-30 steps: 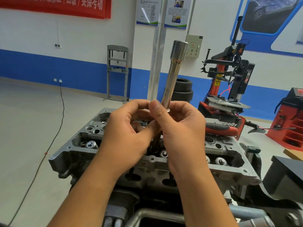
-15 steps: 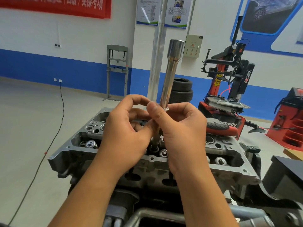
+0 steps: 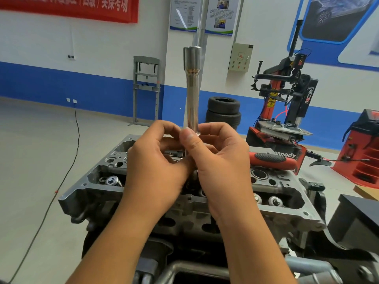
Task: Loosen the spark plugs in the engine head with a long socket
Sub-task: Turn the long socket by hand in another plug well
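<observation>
A long chrome socket (image 3: 191, 89) stands nearly upright above the grey engine head (image 3: 86, 187), its wide end on top. My right hand (image 3: 223, 167) pinches its lower end between thumb and fingers. My left hand (image 3: 155, 169) curls its fingers round something just below that end; what it holds is hidden by the hands. Valve springs (image 3: 111, 180) show in the head on the left and on the right (image 3: 273, 200). The spark plug wells are hidden behind my hands.
A red and black ratchet handle (image 3: 270, 159) lies on the far right of the head. Behind stand a tyre changer (image 3: 287, 93), stacked tyres (image 3: 223, 110), a grey press frame (image 3: 146, 89) and a red cabinet (image 3: 367, 148). A cable (image 3: 77, 128) runs across the floor at left.
The socket has swung from leaning right to nearly upright and has risen a little. Both hands rose with it, keeping their hold.
</observation>
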`<action>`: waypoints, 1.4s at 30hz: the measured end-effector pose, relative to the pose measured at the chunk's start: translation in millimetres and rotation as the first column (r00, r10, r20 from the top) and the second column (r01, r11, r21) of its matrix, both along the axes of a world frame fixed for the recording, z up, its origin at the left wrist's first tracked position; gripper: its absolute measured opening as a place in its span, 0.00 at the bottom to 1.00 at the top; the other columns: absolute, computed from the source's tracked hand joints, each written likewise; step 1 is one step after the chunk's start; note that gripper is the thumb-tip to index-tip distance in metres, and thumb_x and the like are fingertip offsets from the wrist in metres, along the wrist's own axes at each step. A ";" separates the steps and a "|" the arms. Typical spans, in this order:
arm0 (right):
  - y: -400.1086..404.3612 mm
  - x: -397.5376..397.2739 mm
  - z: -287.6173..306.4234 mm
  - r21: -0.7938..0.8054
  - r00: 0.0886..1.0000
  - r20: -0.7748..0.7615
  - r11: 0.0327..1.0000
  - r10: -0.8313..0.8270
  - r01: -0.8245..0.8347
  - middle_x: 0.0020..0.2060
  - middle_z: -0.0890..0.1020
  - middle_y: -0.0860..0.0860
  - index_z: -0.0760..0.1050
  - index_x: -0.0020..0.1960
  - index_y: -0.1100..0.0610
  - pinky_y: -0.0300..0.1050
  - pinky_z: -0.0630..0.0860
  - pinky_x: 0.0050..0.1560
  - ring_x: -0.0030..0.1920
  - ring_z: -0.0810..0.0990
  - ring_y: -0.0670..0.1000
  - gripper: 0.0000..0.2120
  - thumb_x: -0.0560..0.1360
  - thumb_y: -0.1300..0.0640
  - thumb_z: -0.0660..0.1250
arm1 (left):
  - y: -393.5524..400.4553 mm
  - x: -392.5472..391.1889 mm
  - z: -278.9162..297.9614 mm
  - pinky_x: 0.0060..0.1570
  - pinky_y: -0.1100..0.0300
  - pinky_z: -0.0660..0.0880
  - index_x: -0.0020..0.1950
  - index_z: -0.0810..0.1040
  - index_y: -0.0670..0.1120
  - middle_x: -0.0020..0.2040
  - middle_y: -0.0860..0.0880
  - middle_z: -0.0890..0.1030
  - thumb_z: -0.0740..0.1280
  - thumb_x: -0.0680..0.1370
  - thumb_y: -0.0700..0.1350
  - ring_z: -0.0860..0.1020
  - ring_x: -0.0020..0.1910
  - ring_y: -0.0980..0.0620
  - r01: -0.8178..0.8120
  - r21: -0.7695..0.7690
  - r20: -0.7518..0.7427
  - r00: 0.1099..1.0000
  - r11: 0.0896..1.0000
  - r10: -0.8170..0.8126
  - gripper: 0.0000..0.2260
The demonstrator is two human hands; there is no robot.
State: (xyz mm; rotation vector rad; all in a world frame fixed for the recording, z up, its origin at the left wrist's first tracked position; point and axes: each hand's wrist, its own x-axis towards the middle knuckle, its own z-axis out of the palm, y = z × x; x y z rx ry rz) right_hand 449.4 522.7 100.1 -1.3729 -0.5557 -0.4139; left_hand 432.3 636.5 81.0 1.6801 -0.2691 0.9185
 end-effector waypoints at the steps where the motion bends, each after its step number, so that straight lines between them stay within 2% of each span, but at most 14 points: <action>1: 0.2 0.1 0.3 -0.008 1.000 0.006 1.000 -0.005 0.005 0.44 0.87 0.50 0.81 0.51 0.52 0.40 0.83 0.42 0.45 0.88 0.48 0.07 0.76 0.54 0.77 | 0.0 0.3 0.1 0.31 0.62 0.81 0.51 0.78 0.59 0.46 0.60 0.87 0.75 0.73 0.45 0.85 0.38 0.57 -0.010 0.017 -0.009 1.000 1.000 0.010 0.12; 4: 0.9 2.2 -0.6 -0.052 0.999 0.036 0.998 -0.041 0.043 0.43 0.87 0.49 0.83 0.50 0.52 0.45 0.85 0.46 0.46 0.87 0.48 0.04 0.81 0.55 0.70 | 2.5 -0.1 1.3 0.35 0.52 0.85 0.58 0.78 0.58 0.48 0.57 0.87 0.73 0.78 0.47 0.86 0.40 0.48 0.106 0.038 -0.076 0.992 0.994 -0.103 0.11; 7: 0.1 3.1 0.8 0.013 0.999 -0.017 0.999 -0.045 0.046 0.39 0.86 0.50 0.84 0.48 0.53 0.43 0.83 0.38 0.41 0.85 0.46 0.11 0.84 0.56 0.65 | 4.7 -0.4 3.2 0.35 0.58 0.82 0.62 0.78 0.58 0.50 0.54 0.87 0.69 0.82 0.44 0.86 0.40 0.52 0.244 0.022 -0.114 0.964 0.970 -0.240 0.12; 10: -0.5 1.2 2.4 0.098 0.998 -0.045 0.995 0.039 -0.034 0.41 0.86 0.49 0.83 0.49 0.54 0.38 0.81 0.39 0.41 0.86 0.46 0.05 0.80 0.53 0.71 | 4.8 1.3 2.9 0.36 0.63 0.79 0.61 0.81 0.57 0.50 0.55 0.87 0.71 0.80 0.45 0.85 0.39 0.58 0.197 0.035 -0.096 0.976 0.980 -0.193 0.12; 14: 1.7 1.1 -0.6 0.078 0.999 0.028 0.996 -0.037 0.035 0.41 0.87 0.49 0.81 0.49 0.53 0.37 0.80 0.40 0.41 0.87 0.47 0.06 0.76 0.55 0.77 | 1.4 2.0 0.9 0.44 0.57 0.83 0.55 0.83 0.55 0.47 0.58 0.87 0.74 0.71 0.50 0.86 0.47 0.58 0.086 0.008 -0.048 0.995 0.996 -0.085 0.13; 17: 0.9 1.8 -0.4 0.071 0.999 0.034 0.997 -0.034 0.031 0.41 0.87 0.49 0.82 0.49 0.54 0.38 0.80 0.41 0.42 0.87 0.47 0.01 0.78 0.57 0.74 | 2.7 2.6 1.6 0.40 0.56 0.82 0.57 0.83 0.57 0.47 0.56 0.87 0.74 0.75 0.48 0.86 0.44 0.55 0.122 0.038 -0.077 0.990 0.992 -0.119 0.11; 21: 0.7 2.4 0.9 0.019 1.000 0.022 1.000 -0.015 0.015 0.41 0.86 0.47 0.83 0.52 0.55 0.37 0.80 0.43 0.43 0.85 0.44 0.06 0.83 0.57 0.67 | 5.8 1.9 3.9 0.47 0.51 0.84 0.62 0.82 0.57 0.52 0.55 0.87 0.72 0.80 0.42 0.86 0.50 0.53 0.235 0.094 -0.143 0.965 0.967 -0.221 0.14; 24: 1.6 2.0 0.2 0.017 1.000 -0.002 1.000 0.004 -0.004 0.43 0.86 0.49 0.82 0.53 0.54 0.42 0.83 0.46 0.45 0.86 0.47 0.05 0.82 0.55 0.68 | 3.8 2.8 3.3 0.45 0.51 0.85 0.61 0.82 0.57 0.49 0.55 0.87 0.73 0.79 0.41 0.86 0.46 0.54 0.168 0.080 -0.123 0.980 0.983 -0.158 0.14; 30: 0.0 1.8 -1.4 0.066 0.994 -0.023 0.992 -0.104 0.105 0.41 0.85 0.45 0.79 0.47 0.51 0.34 0.79 0.39 0.41 0.86 0.45 0.12 0.71 0.49 0.80 | 1.5 2.6 -0.4 0.38 0.58 0.84 0.55 0.85 0.60 0.42 0.60 0.86 0.76 0.72 0.45 0.86 0.42 0.58 0.027 0.088 -0.054 0.998 0.996 -0.022 0.15; 32: -0.6 3.5 -2.4 0.057 0.994 -0.024 0.993 -0.103 0.104 0.40 0.85 0.45 0.80 0.47 0.51 0.35 0.79 0.38 0.41 0.86 0.45 0.10 0.73 0.49 0.79 | 0.2 1.4 -0.4 0.39 0.57 0.85 0.55 0.85 0.61 0.43 0.60 0.86 0.74 0.71 0.49 0.86 0.43 0.59 0.021 0.090 -0.046 0.999 0.996 -0.017 0.14; 35: 1.1 4.7 -2.5 0.001 0.995 0.016 0.995 -0.096 0.096 0.41 0.86 0.47 0.81 0.47 0.50 0.37 0.80 0.40 0.42 0.86 0.45 0.03 0.78 0.51 0.74 | 1.7 1.2 1.9 0.46 0.51 0.85 0.61 0.84 0.60 0.49 0.58 0.87 0.69 0.81 0.51 0.86 0.50 0.57 0.111 0.112 -0.058 0.993 0.988 -0.105 0.10; 37: 2.8 4.3 -1.7 -0.039 0.992 0.054 0.993 -0.111 0.113 0.41 0.86 0.46 0.82 0.47 0.49 0.40 0.81 0.42 0.43 0.86 0.45 0.05 0.81 0.53 0.70 | 3.6 0.3 3.2 0.52 0.50 0.83 0.64 0.82 0.57 0.52 0.57 0.87 0.66 0.83 0.50 0.85 0.53 0.56 0.174 0.144 -0.087 0.983 0.974 -0.162 0.11; 40: 2.3 4.0 -0.2 -0.025 0.996 0.028 0.997 -0.079 0.080 0.38 0.85 0.46 0.83 0.45 0.50 0.42 0.81 0.43 0.41 0.85 0.46 0.09 0.83 0.53 0.67 | 5.1 0.8 3.4 0.44 0.59 0.81 0.60 0.83 0.57 0.49 0.57 0.86 0.67 0.84 0.46 0.84 0.46 0.59 0.196 0.125 -0.091 0.979 0.973 -0.185 0.08; 42: 0.8 3.7 0.3 0.033 1.000 -0.025 0.999 -0.005 0.006 0.41 0.86 0.48 0.83 0.46 0.50 0.43 0.82 0.43 0.44 0.86 0.49 0.05 0.79 0.50 0.71 | 4.3 2.3 2.0 0.43 0.59 0.82 0.58 0.83 0.57 0.48 0.57 0.87 0.71 0.80 0.46 0.85 0.46 0.59 0.153 0.091 -0.066 0.987 0.984 -0.147 0.08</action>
